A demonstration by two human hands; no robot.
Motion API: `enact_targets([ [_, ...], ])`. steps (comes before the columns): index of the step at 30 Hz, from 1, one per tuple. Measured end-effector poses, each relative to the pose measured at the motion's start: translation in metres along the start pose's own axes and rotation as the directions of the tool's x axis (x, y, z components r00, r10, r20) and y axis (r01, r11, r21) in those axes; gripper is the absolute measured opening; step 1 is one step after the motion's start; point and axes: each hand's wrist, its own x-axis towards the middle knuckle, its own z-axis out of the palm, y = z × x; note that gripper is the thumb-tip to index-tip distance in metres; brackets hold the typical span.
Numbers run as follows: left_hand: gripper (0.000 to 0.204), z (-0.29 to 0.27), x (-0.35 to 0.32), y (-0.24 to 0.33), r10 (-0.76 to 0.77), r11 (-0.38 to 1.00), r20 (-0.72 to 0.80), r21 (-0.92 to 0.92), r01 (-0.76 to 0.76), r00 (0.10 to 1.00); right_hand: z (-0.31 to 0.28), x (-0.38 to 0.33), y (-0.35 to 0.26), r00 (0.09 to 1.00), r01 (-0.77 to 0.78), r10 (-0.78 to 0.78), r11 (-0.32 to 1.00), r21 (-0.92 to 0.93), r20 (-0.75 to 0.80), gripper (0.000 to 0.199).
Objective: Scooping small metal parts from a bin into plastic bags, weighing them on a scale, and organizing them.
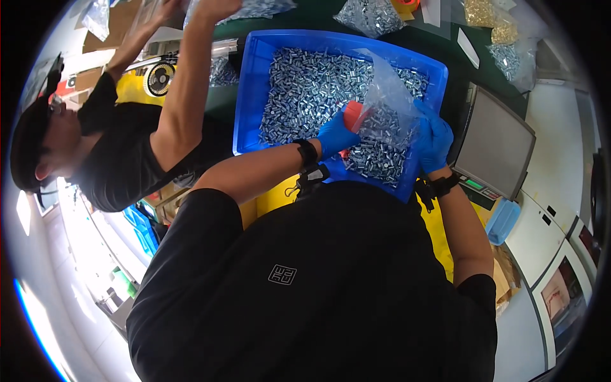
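Note:
A blue plastic bin (pixel 247 95) heaped with small silvery metal sleeves (pixel 312 83) stands before me. Over its right half, my right hand (pixel 435 137), in a blue glove, grips the edge of a clear plastic bag (pixel 389 89). Metal sleeves show through the lower part of the bag; I cannot tell which lie inside it and which beneath. My left hand (pixel 336 135), gloved likewise, is closed around a red scoop (pixel 354 116) at the bag's left side. The fingers and the bag partly hide the scoop.
Right of the bin stands a weighing scale (pixel 496 140), with a light-blue tray (pixel 503 221) below it. Bags of metal parts (pixel 370 18) lie along the far side of the dark green table. At left, a co-worker (pixel 121 149) reaches over the table near a small fan (pixel 160 79).

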Motion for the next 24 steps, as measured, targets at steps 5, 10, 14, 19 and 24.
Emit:
enact_targets([
  [5,0.057,-0.001,0.011,-0.018,0.022,0.918,0.215,-0.39,0.066,0.976,0.004,-0.005,-0.002,0.978,-0.205,0.208,0.966,0.159,-0.001,0.033],
  [10,0.017,0.012,0.047,-0.025,0.116,0.667,0.553,-0.659,0.348,0.825,0.001,-0.003,-0.004,0.991,-0.135,0.135,0.988,-0.075,-0.008,0.033],
  [14,0.044,0.02,0.097,-0.085,0.112,0.557,0.598,-0.699,0.448,0.794,-0.001,0.015,-0.034,0.946,-0.31,0.305,0.95,0.041,0.107,0.032],
  [19,0.064,-0.054,0.033,-0.024,0.297,0.481,0.605,-0.763,0.432,0.739,-0.018,0.033,-0.063,0.968,-0.224,0.244,0.949,-0.221,0.067,0.03],
  [24,0.065,-0.121,0.006,-0.042,0.275,0.455,0.497,-0.821,0.344,0.823,0.016,0.062,-0.093,0.948,-0.188,0.302,0.792,-0.581,0.106,0.029],
])
